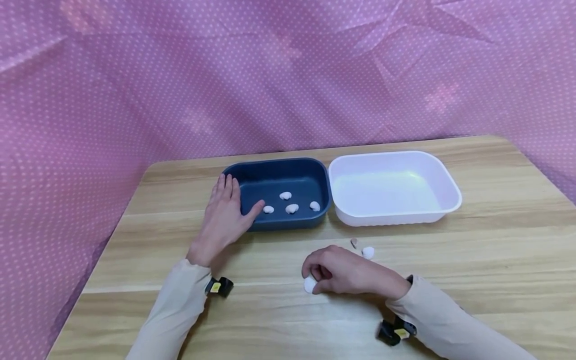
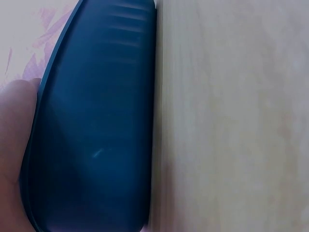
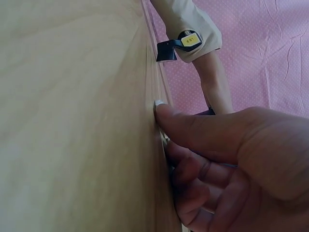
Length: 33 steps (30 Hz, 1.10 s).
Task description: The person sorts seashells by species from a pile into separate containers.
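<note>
In the head view my right hand (image 1: 339, 270) pinches a white seashell (image 1: 309, 284) between thumb and fingers, low at the tabletop. The right wrist view shows this hand (image 3: 227, 159) with curled fingers and only a sliver of the shell (image 3: 159, 102) at the thumb tip. My left hand (image 1: 225, 215) lies over the left end of a dark blue tray (image 1: 288, 223), its fingers straight along the rim and the thumb reaching over the front edge. Several white seashells (image 1: 291, 208) lie spread on the tray's floor. Up close, the left wrist view shows the tray's outer wall (image 2: 96, 116).
A white tray (image 1: 396, 218) stands right beside the blue one. Just in front of it, behind my right hand, lie another white shell (image 1: 368, 252) and a small brownish piece (image 1: 353, 243). A pink dotted cloth (image 1: 288, 75) hangs behind the wooden table (image 1: 495, 240).
</note>
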Motion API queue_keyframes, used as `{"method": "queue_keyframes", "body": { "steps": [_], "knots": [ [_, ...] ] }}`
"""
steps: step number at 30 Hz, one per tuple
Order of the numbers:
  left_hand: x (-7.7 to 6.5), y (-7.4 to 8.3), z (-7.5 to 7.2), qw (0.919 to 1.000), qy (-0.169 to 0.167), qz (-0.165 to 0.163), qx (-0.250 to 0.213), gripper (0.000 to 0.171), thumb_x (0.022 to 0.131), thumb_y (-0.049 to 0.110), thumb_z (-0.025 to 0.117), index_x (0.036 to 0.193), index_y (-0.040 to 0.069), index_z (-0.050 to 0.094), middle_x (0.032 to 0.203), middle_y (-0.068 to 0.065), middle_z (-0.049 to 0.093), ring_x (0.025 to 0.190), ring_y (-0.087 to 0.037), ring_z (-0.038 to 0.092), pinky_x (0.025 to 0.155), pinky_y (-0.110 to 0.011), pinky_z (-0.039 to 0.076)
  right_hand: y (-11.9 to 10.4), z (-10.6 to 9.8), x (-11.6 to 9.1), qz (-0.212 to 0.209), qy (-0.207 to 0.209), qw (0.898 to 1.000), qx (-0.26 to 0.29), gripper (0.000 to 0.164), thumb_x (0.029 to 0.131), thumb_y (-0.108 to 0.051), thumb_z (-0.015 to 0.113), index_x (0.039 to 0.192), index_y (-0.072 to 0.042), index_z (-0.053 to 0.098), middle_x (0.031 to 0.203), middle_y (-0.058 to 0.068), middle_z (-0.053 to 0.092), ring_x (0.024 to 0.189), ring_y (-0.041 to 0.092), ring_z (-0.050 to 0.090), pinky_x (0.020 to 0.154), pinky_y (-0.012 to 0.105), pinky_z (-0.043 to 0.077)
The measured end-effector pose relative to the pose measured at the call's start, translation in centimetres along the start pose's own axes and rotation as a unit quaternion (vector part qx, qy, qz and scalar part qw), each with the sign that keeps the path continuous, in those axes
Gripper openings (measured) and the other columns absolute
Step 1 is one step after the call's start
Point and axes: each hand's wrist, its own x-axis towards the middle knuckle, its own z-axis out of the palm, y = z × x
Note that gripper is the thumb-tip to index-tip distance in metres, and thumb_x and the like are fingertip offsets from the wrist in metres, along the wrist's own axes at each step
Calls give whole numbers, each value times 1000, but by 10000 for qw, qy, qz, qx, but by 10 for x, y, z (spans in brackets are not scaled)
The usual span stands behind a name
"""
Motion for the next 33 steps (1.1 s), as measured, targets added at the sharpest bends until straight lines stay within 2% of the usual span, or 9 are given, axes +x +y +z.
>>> {"method": "queue_keyframes", "body": {
  "steps": [5, 11, 26, 33],
  "knots": [
    [0, 0, 0, 10000, -19, 5, -30, 101, 92, 70, 33, 148, -11, 16, 157, -27, 9, 147, -36, -4, 118, -46, 2, -1, -2, 0, 79, -17, 9999, 87, 19, 82, -14, 77, 98, -16, 67, 69, -12, 52, 64, 3, 48, 62, 21, 45],
    [0, -1, 1, 10000, -1, -6, -14, 99, 92, 69, 34, 148, -11, 17, 157, -27, 10, 147, -36, -3, 118, -46, 2, -1, -4, 2, -26, 48, 9999, 158, 18, 83, -15, 76, 99, -17, 67, 70, -13, 54, 65, 4, 50, 62, 21, 45],
    [0, 0, 1, 10000, -37, 1, 92, 97, 93, 67, 36, 148, -12, 18, 157, -27, 12, 147, -36, -3, 118, -46, 2, -3, -24, 3, -298, 691, 9971, -105, 17, 83, -18, 77, 96, -18, 66, 71, -12, 53, 65, 4, 50, 59, 21, 45],
    [0, -1, 2, 9999, -14, -4, 106, 97, 93, 66, 37, 148, -11, 18, 157, -27, 12, 147, -35, -2, 119, -45, 2, -4, -36, 8, -259, 1003, 9945, -168, 20, 83, -21, 77, 99, -16, 66, 71, -13, 55, 64, 4, 52, 58, 21, 47]
  ]
}}
